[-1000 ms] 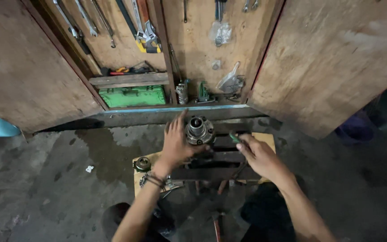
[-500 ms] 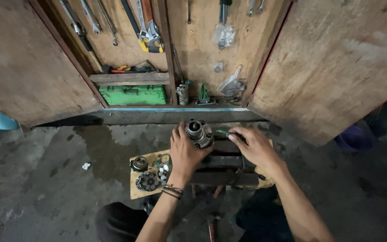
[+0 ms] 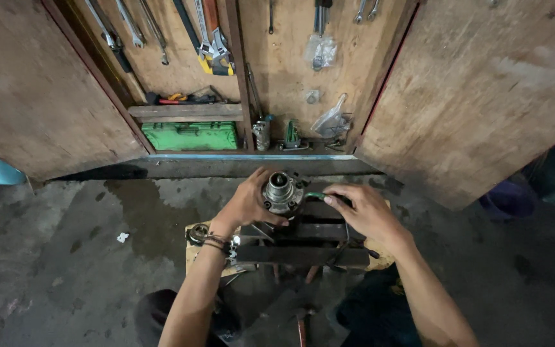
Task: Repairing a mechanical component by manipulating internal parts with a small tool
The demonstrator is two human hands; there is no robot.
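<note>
A round grey metal hub (image 3: 281, 190) with a hollow centre stands upright on a dark steel frame (image 3: 303, 254) over a small wooden board (image 3: 194, 257). My left hand (image 3: 248, 204) cups the hub's left side and holds it. Close on the hub's right, my right hand (image 3: 361, 212) pinches a thin green-handled tool (image 3: 316, 195) whose tip points at the hub. A loose bearing ring (image 3: 197, 233) lies on the board by my left wrist.
An open wooden tool cabinet stands ahead, with wrenches (image 3: 126, 32) hanging inside and a green metal box (image 3: 193, 135) on its floor. Its two plywood doors (image 3: 483, 90) swing out on either side. The concrete floor (image 3: 65, 257) is stained and wet.
The view has shifted a little. My right hand has slid closer to the hub with the green tool. My left hand stays on the hub.
</note>
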